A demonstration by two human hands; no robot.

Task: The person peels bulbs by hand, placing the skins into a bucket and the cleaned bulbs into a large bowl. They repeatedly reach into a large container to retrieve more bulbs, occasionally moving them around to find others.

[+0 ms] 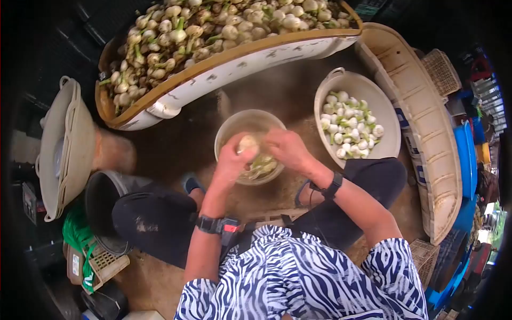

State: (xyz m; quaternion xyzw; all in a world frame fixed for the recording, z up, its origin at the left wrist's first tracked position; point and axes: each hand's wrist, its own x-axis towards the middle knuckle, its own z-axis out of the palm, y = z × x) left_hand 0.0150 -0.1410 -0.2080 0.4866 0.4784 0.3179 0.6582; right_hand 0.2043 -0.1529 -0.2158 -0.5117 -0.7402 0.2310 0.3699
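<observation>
In front of me my left hand point(233, 157) is closed around a pale round bulb point(248, 145), like an onion or a garlic head. My right hand point(288, 146) is just to the right of it, fingers curled and pinched together. Whatever those fingers hold, if anything, is too small to make out. Both hands are over a round whitish bucket point(220, 129) on the floor between my feet. Pale and greenish peelings point(263, 166) lie inside it.
A long trough point(224, 66) heaped with unpeeled, soiled bulbs stands ahead. At the right, a white basin point(388, 106) contains cleaned white bulbs point(349, 125), beside a long beige plastic shell point(421, 114). Stacked basins point(66, 144) and a dark bucket point(101, 208) stand left.
</observation>
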